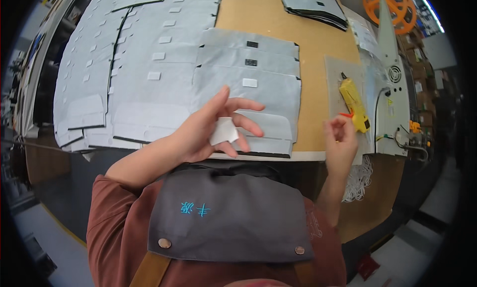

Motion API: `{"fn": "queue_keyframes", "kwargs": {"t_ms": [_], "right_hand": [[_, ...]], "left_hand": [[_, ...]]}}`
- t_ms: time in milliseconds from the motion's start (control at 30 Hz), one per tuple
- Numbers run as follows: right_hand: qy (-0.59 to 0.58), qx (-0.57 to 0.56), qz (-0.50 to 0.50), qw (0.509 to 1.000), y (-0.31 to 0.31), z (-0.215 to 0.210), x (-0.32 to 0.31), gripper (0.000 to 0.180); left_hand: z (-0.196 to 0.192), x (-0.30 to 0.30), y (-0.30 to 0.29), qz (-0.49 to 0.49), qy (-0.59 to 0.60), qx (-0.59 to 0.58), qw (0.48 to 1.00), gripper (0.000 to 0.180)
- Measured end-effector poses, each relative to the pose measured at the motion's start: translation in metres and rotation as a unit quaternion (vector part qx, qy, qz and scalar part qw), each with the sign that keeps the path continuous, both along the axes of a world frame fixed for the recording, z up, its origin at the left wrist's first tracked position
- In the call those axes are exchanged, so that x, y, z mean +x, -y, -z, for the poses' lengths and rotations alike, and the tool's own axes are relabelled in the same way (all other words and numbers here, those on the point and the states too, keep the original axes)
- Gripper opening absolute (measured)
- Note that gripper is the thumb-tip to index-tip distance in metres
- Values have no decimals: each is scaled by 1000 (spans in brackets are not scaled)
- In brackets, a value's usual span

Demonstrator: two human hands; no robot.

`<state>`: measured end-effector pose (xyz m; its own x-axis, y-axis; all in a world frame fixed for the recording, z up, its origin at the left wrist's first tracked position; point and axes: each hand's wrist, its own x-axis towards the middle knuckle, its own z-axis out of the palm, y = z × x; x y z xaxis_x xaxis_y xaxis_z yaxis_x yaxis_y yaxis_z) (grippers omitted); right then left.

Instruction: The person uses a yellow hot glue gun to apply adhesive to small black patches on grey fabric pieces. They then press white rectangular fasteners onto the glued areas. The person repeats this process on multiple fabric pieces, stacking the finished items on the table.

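My left hand (233, 113) is over a pale grey fabric panel (213, 78) near the table's front edge, fingers spread, with a small white paper-like piece (224, 131) held against its palm. Overlapping panels there carry two dark square patches (252, 53) and a white one (250, 82). To the right, my right hand (342, 138) has its fingertips pinched together beside a yellow tool (354, 99) that resembles a glue gun with a black nozzle. A red part of it shows at the fingertips. Whatever the pinch holds, if anything, is hidden.
Rows of overlapping grey panels (144, 78) with white tabs cover the table's left side. A panel stack (315, 8) lies at the back right on the tan tabletop (248, 13). A pale machine (395, 103) with an orange reel (390, 8) stands right; white cord (358, 180) hangs below.
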<state>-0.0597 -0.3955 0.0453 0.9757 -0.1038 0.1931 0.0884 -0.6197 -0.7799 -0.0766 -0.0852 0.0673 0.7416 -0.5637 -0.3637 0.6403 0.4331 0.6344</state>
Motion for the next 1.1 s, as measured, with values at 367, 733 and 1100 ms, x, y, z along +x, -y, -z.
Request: {"fn": "queue_keyframes", "kwargs": {"t_ms": [367,733,1100], "right_hand": [[132,-73,-322,934,-96,-28,-14,25],[94,-69,-324,939,-92,-8,-10,19],[294,-209,-294,885,-96,-2,14,23]], "left_hand": [[6,-16,33,-61,-55,-3,997,77],[20,-12,28,-44,-76,-43,995,51],[24,14,10,41,-47,72,995,31]]}}
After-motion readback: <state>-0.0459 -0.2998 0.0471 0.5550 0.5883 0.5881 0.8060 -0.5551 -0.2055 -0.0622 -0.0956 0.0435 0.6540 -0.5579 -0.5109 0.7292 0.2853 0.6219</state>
